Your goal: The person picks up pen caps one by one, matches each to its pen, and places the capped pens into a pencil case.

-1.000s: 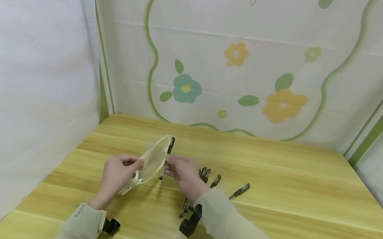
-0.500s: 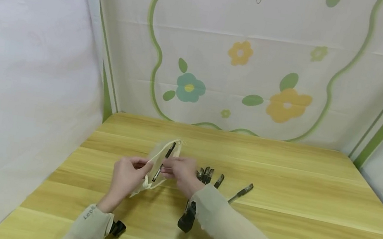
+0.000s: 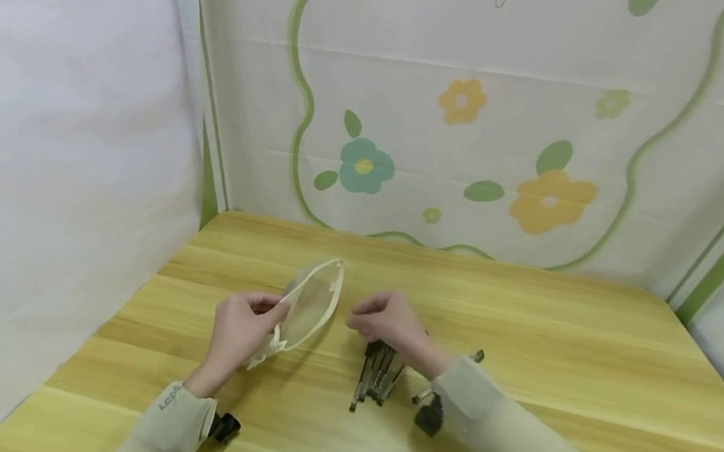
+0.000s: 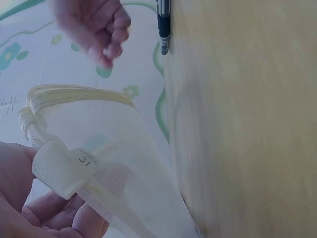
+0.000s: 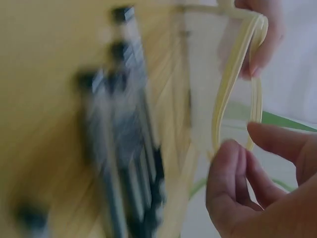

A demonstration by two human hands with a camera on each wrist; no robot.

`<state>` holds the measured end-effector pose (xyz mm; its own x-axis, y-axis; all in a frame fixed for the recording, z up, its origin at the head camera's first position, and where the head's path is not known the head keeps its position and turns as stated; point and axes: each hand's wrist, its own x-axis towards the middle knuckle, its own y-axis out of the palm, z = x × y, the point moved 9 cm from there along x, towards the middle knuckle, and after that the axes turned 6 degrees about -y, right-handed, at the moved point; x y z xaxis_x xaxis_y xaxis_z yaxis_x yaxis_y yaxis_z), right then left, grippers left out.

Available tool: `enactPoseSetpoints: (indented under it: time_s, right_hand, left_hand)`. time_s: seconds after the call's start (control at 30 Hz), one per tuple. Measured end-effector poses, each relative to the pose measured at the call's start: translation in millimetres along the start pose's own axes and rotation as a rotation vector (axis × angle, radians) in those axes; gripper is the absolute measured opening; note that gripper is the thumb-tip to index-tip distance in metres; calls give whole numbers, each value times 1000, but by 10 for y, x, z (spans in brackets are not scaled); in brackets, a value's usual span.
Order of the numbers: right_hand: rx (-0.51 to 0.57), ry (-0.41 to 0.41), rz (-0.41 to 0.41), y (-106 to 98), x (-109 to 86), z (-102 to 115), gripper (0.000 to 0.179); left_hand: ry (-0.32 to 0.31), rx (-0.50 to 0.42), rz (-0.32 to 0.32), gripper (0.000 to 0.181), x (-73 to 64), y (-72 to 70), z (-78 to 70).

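Observation:
My left hand (image 3: 243,334) pinches the near side of a pale mesh zipper pouch (image 3: 329,308), whose mouth gapes toward the right. In the left wrist view the pouch's fabric tab (image 4: 59,168) lies against my fingers, beside a printed 31. Just right of the pouch, my right hand (image 3: 393,324) hovers with its fingers loosely bent and nothing between them; the right wrist view shows a gap between thumb and fingers. Beneath that hand, several black-and-clear pens (image 3: 377,375) lie bunched on the table, their far ends partly hidden by it.
A separate pen (image 3: 478,356) lies to the right of the bunch, mostly covered by the right wrist. The wooden table (image 3: 584,348) reaches back to a white flowered cloth (image 3: 460,147), with another white cloth wall (image 3: 57,130) on the left.
My right hand brought a pen into the pouch's mouth, let it go and moved back right over the bunched pens. The left hand kept its hold on the pouch, which shifted slightly right.

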<state>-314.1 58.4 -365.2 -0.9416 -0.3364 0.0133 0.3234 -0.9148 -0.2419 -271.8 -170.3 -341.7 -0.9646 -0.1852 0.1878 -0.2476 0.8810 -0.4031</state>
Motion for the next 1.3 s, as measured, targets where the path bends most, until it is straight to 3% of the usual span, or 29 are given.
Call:
enactPoseSetpoints:
  time_s: [0.07,0.2,0.57,0.97,1.3]
  right_hand:
    - [-93,-21,41,-121,-47,-8,25]
    - [-145,-15,104,-244,-106,-33,22]
    - [-55,50,107,-250,-129,-69,32]
    - [-96,52,84,-266,-85,-81,29]
    - [18,92,104,-165,7,-176,28]
  left_hand:
    - [1,4,8,13,36,-13,-17]
    - [-1,5,27,13,106,-40,-41]
    - [-24,10,39,14,151,-80,-11]
    - [-30,-9,64,15,147,-35,-15]
    - [-47,-2,68,14,132,-39,7]
